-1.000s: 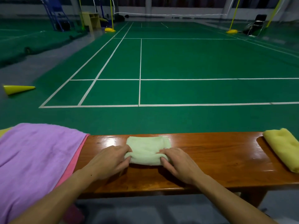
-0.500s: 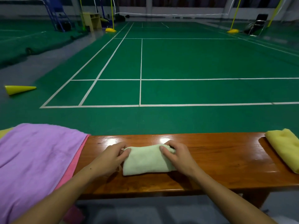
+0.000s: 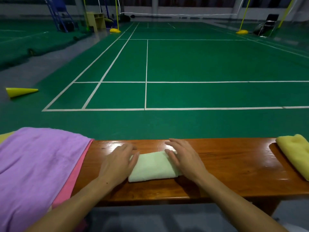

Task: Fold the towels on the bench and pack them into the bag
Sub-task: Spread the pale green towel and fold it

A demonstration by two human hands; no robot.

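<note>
A small pale green towel, folded into a compact rectangle, lies on the glossy wooden bench near its front edge. My left hand lies flat at the towel's left end with straight fingers. My right hand lies flat over its right end, fingers stretched toward the bench's far edge. A purple towel is spread over the bench's left part, on top of a pink towel. A folded yellow towel rests at the right end. No bag is in view.
Beyond the bench stretches a green badminton court floor with white lines. A yellow cone lies on its side at the left. Net posts with yellow bases stand far back, and a chair stands at the far right.
The green towel was folded toward me into a narrower rectangle nearer the front edge. Both hands went from pinching its ends to lying flat with fingers stretched.
</note>
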